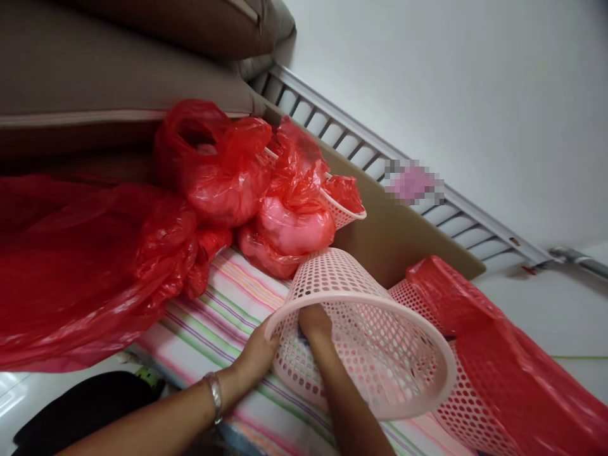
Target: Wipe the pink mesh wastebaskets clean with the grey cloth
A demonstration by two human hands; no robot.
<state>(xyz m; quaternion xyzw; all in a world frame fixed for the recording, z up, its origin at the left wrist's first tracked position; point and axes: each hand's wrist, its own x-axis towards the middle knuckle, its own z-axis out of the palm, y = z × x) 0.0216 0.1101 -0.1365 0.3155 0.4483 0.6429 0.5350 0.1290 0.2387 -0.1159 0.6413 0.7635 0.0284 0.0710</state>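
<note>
A pink perforated plastic basket (pixel 346 285) lies tilted on the striped bedding, its wide mouth facing me. My left hand (pixel 261 348) is closed on the left side of its rim, and a silver bracelet circles that wrist. Inside the basket, my right hand (pixel 316 322) is bent into a closed shape against the left inner wall. A small dark bit shows beside its fingers; what it is I cannot make out. The fingertips of the right hand are mostly hidden.
Red plastic bags (pixel 223 171), some with pink things inside, heap up behind the basket. A large red bag (pixel 85 272) spreads on the left. At right, another red bag (pixel 513 354) covers more perforated baskets. A board (pixel 380 234) and a radiator (pixel 351 139) stand along the wall.
</note>
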